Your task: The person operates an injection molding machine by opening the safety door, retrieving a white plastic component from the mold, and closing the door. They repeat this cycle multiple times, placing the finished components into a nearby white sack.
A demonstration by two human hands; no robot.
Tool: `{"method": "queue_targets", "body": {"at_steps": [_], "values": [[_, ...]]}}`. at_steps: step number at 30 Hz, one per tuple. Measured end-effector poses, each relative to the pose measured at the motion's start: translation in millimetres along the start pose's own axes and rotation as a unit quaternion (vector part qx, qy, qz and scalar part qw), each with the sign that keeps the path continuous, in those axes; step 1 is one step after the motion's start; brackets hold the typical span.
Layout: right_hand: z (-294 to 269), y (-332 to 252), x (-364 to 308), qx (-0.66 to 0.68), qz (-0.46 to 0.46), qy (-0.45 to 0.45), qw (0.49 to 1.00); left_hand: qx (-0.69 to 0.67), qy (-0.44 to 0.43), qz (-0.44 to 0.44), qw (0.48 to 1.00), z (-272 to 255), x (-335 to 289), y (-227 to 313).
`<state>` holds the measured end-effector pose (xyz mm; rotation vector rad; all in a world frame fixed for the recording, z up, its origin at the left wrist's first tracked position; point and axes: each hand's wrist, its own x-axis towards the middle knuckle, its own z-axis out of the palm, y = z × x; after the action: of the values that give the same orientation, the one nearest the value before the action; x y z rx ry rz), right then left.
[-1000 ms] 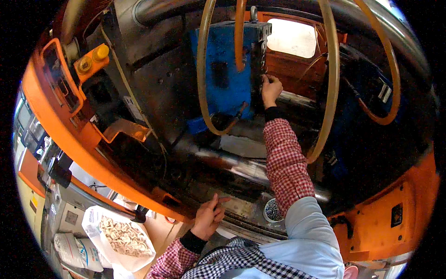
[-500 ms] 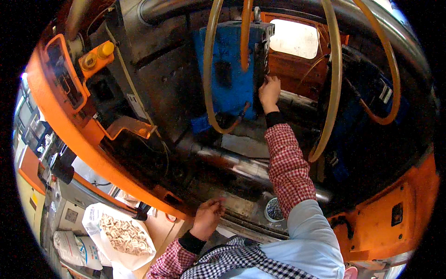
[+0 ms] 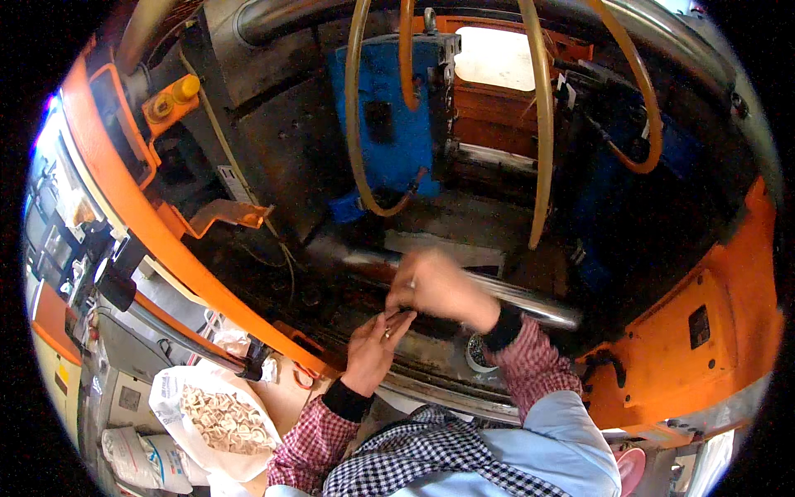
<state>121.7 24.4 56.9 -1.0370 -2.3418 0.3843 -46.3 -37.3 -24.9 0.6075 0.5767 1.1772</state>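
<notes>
My left hand (image 3: 372, 356) is in front of the machine opening, its fingers pressed together. A tiny shiny spot shows at those fingers, too small to name. My right hand (image 3: 443, 291) meets the left fingertips from above, its fingers curled and smeared by motion, so what it holds cannot be made out. Beside the right cuff stands a small bowl (image 3: 477, 354) of little dark metal parts, partly covered by the sleeve. Behind the hands is a blue mould block (image 3: 389, 124) with a dark vertical face, inside the machine.
Tan hoses (image 3: 540, 124) hang in loops before the mould halves. A polished bar (image 3: 530, 305) crosses behind my hands. Orange frame panels (image 3: 671, 331) flank the opening. At lower left, a white sack (image 3: 170, 393) holds many pale small parts (image 3: 224, 418).
My right hand has come back from the blue mould block's face, down and toward me, to the left hand. My left hand has risen slightly. The whole view has shifted a little.
</notes>
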Motion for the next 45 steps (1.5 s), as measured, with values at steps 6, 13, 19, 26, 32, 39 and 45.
{"method": "queue_targets", "body": {"at_steps": [6,13,19,26,32,39,45], "values": [[55.1,-10.7,-53.0,-0.034,-0.045,0.098,0.994,-0.057,0.039,-0.023,0.997,3.6,11.5,-16.3],[62.5,-12.6,-61.3,-0.001,-0.045,0.134,0.99,-0.016,0.042,-0.023,0.999,7.0,8.3,-18.2],[69.8,-15.7,-64.3,0.004,-0.035,0.197,0.98,0.001,0.056,-0.028,0.998,14.5,6.3,-14.0],[73.7,-15.8,-63.9,0.002,-0.028,0.209,0.978,0.002,0.029,-0.031,0.999,8.0,8.5,-14.2],[74.6,-8.9,-65.8,0.028,-0.016,0.228,0.973,-0.005,0.026,-0.032,0.999,1.4,12.5,-17.7],[34.7,24.7,-48.8,0.23,0.118,0.34,0.904,0.001,-0.04,-0.041,0.998,-0.8,9.9,-15.9],[-32.6,116.7,31.2,0.164,0.112,0.54,0.818,0.024,-0.04,-0.041,0.998,-0.9,-1.1,-16.9]]}}
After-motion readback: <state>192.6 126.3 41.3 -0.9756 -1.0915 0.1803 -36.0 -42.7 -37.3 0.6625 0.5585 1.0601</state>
